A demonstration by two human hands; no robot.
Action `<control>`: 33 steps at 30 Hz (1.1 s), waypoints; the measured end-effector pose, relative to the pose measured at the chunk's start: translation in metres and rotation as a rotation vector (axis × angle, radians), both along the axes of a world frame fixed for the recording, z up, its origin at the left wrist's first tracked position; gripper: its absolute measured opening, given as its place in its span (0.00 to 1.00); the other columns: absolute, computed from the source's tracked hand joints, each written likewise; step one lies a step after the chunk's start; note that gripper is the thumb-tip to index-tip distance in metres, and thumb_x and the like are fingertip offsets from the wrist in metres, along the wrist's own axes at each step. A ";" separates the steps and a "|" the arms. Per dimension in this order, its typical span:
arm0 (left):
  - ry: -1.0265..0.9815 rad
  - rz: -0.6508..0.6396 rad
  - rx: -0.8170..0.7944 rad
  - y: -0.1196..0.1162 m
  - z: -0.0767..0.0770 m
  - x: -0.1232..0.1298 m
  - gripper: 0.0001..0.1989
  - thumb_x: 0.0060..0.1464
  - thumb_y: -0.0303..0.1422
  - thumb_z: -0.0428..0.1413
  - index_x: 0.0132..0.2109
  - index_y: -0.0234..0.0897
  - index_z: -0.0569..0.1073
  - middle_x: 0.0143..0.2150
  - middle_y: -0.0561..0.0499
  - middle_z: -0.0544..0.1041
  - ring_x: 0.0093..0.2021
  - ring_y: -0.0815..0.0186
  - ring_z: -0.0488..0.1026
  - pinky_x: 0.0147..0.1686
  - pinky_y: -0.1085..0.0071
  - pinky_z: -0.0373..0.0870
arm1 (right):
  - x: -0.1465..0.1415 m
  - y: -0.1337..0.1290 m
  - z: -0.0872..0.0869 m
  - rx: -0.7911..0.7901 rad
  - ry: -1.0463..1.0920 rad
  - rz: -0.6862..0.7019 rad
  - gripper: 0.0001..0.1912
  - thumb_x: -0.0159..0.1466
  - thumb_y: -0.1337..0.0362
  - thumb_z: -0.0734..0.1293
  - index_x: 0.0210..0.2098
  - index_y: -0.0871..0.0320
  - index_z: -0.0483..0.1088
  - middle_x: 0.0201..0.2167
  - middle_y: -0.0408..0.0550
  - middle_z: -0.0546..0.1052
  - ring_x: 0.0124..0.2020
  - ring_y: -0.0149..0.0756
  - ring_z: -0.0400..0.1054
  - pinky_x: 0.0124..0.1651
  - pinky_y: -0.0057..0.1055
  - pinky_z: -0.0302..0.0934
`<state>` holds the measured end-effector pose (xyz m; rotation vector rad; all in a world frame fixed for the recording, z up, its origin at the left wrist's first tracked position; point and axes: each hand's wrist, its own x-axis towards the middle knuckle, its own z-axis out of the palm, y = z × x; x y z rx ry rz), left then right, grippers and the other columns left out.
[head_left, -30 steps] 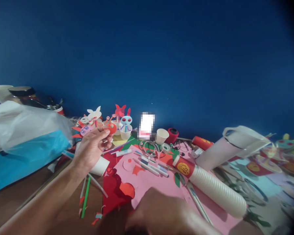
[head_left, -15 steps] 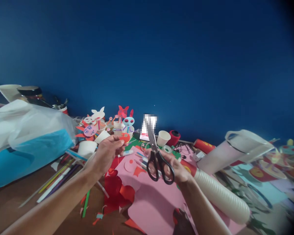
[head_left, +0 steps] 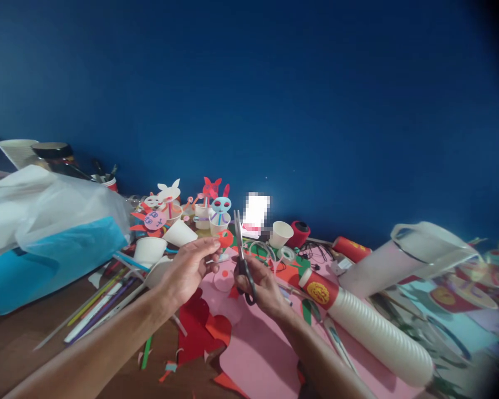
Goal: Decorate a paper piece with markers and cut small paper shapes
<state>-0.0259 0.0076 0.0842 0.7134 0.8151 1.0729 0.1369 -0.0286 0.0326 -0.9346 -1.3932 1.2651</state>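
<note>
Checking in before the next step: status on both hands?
Left hand pinching orange-red paper disc. Right hand gripping black-handled scissors, blades up beside disc. Pink card sheet below both hands.

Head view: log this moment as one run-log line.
left hand: holds red paper piece | right hand: holds black-handled scissors, blades up | below: pink paper sheet

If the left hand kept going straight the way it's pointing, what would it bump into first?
Probably the blades of the black-handled scissors in the right hand, just past the red paper piece at the left hand's fingertips. Depth is hard to judge from this view.
</note>
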 end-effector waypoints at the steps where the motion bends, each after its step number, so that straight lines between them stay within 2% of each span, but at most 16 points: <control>1: 0.002 -0.001 0.003 0.000 0.000 0.000 0.04 0.42 0.27 0.58 0.29 0.31 0.71 0.23 0.53 0.70 0.23 0.75 0.65 0.21 0.79 0.63 | 0.000 -0.001 0.001 0.013 -0.008 0.003 0.18 0.55 0.56 0.65 0.42 0.56 0.63 0.28 0.44 0.66 0.28 0.30 0.60 0.30 0.27 0.58; 4: 0.008 0.001 0.031 0.000 0.002 -0.001 0.04 0.42 0.26 0.58 0.29 0.31 0.72 0.23 0.52 0.72 0.24 0.74 0.67 0.24 0.78 0.65 | 0.001 -0.005 0.006 0.090 -0.080 0.033 0.19 0.59 0.51 0.60 0.44 0.56 0.60 0.30 0.45 0.66 0.30 0.32 0.60 0.32 0.30 0.59; 8: 0.018 0.032 0.073 0.001 0.006 -0.004 0.04 0.41 0.26 0.58 0.29 0.31 0.72 0.25 0.50 0.74 0.25 0.71 0.70 0.26 0.76 0.68 | 0.000 -0.012 0.012 0.174 -0.237 0.045 0.19 0.61 0.51 0.57 0.46 0.56 0.58 0.33 0.47 0.66 0.35 0.36 0.60 0.37 0.33 0.59; 15: 0.024 -0.009 0.055 -0.003 0.009 -0.007 0.03 0.39 0.25 0.58 0.26 0.30 0.71 0.24 0.49 0.75 0.24 0.69 0.71 0.23 0.74 0.68 | -0.008 -0.019 0.011 0.201 -0.368 0.081 0.13 0.58 0.59 0.59 0.40 0.57 0.61 0.34 0.48 0.65 0.36 0.37 0.59 0.40 0.35 0.57; 22: 0.026 -0.063 -0.006 -0.011 0.004 0.000 0.03 0.39 0.26 0.58 0.26 0.31 0.71 0.21 0.54 0.71 0.18 0.75 0.66 0.18 0.78 0.63 | -0.008 -0.019 0.006 0.214 -0.352 0.058 0.15 0.57 0.59 0.59 0.42 0.56 0.61 0.35 0.47 0.65 0.37 0.39 0.60 0.43 0.36 0.56; 26: 0.029 -0.096 -0.010 -0.014 0.005 0.003 0.05 0.40 0.29 0.59 0.25 0.31 0.70 0.21 0.53 0.71 0.19 0.74 0.66 0.19 0.77 0.64 | -0.008 -0.019 0.004 0.232 -0.313 0.045 0.18 0.58 0.55 0.59 0.46 0.55 0.60 0.36 0.47 0.66 0.39 0.39 0.60 0.45 0.37 0.56; 33: 0.012 -0.113 -0.031 -0.016 0.004 0.004 0.06 0.41 0.28 0.58 0.24 0.32 0.68 0.22 0.52 0.71 0.20 0.74 0.66 0.19 0.76 0.64 | -0.010 -0.020 0.004 0.224 -0.282 0.020 0.22 0.58 0.49 0.58 0.48 0.54 0.59 0.36 0.48 0.66 0.36 0.38 0.61 0.42 0.34 0.58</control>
